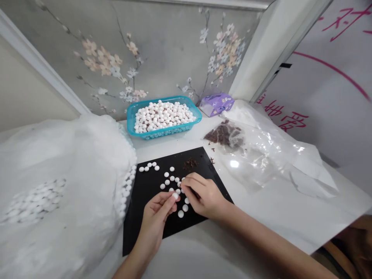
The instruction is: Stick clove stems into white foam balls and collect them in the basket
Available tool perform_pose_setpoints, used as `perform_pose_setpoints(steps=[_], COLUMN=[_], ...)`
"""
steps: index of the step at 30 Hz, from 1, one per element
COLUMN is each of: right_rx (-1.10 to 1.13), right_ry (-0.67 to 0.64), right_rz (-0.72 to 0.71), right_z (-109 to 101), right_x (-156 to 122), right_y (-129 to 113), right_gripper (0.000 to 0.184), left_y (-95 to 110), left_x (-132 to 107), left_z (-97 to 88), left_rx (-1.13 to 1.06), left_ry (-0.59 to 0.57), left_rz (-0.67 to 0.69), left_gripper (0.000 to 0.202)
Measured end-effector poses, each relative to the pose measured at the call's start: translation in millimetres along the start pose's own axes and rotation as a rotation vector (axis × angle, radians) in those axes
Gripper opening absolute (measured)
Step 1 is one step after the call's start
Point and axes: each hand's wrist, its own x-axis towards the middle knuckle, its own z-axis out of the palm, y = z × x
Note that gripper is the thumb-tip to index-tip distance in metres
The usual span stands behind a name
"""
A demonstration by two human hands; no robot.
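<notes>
My left hand [158,213] pinches a small white domed button-like piece [174,195] between thumb and fingertips, over the black mat [151,217]. Just to its right, my right hand [203,193] has its thumb and index finger closed together; whatever may be between them is too small to make out. Loose white pieces [180,214] lie scattered on the mat around both hands, and a short cluster of them [149,166] sits at its far left. Beyond my right hand is a little pile of tiny dark brown bits [190,163].
A teal basket [193,126] full of white pieces stands at the back. To the left bulges a large translucent bag [72,155] of white pieces. On the right lies a clear bag [255,162] with brown bits, with a purple packet [216,104] behind.
</notes>
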Motion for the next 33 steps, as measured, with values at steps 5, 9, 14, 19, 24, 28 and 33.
perform_pose_setpoints(steps=[5,9,14,19,24,28,33], right_rx=[-0.080,-0.150,-0.238,-0.095,0.036,0.023,0.023], right_ry=[0.042,0.027,0.009,-0.022,-0.145,-0.146,-0.133], right_rz=[-0.097,-0.227,-0.307,-0.227,-0.089,-0.087,-0.104], right_z=[6.2,5.5,7.3,6.3,0.2,-0.1,4.4], right_x=[-2.4,-3.0,-3.2,-2.7,-2.8,-3.2,-5.2], right_y=[-3.8,-1.5,-0.4,-1.3,-3.5,-3.0,-1.7], right_gripper=[0.016,0.018,0.017,0.020,0.016,0.013,0.013], left_y=[-0.1,0.3,-1.3,-0.8,1.2,2.5,-1.3], left_x=[-1.0,0.7,1.7,1.1,2.3,2.5,3.7], left_z=[2.7,3.2,1.3,0.8,1.9,2.1,-1.6], left_rx=[0.031,0.020,0.021,0.030,0.006,0.004,0.014], left_ry=[0.007,0.018,0.018,0.029,0.052,0.060,0.039], left_rz=[0.017,0.034,0.052,0.048,0.047,0.038,0.038], left_gripper=[0.023,0.023,0.021,0.021,0.023,0.023,0.021])
